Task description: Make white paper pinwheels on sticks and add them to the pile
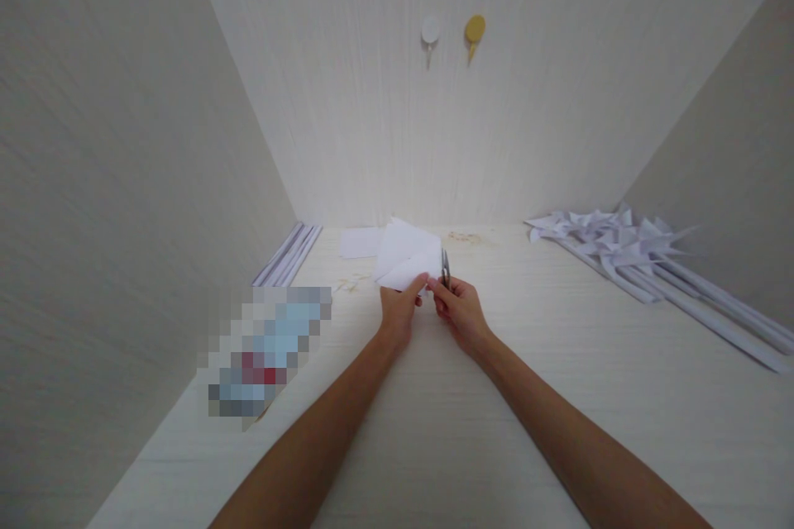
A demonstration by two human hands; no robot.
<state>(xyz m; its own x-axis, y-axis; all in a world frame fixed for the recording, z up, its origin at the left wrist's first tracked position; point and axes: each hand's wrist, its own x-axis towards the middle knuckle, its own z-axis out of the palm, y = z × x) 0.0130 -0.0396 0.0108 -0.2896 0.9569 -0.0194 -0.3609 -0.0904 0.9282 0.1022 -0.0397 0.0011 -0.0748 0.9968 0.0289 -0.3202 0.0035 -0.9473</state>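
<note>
My left hand grips a white sheet of paper at its lower edge, thumb on top. The sheet has folds or cuts, and a flap lies across its lower part. Close beside it, my right hand is closed with a dark metal tool that looks like scissors; it sticks up along the paper's right edge, partly hidden by the fingers. The right thumb and fingertips meet near the paper's lower right corner, almost touching the left thumb.
Several white pinwheels on rolled paper sticks lie at the right. Paper rolls rest at the left, near a blurred-out bluish object. Another white sheet lies behind. Two hooks, white and yellow, hang on the back wall.
</note>
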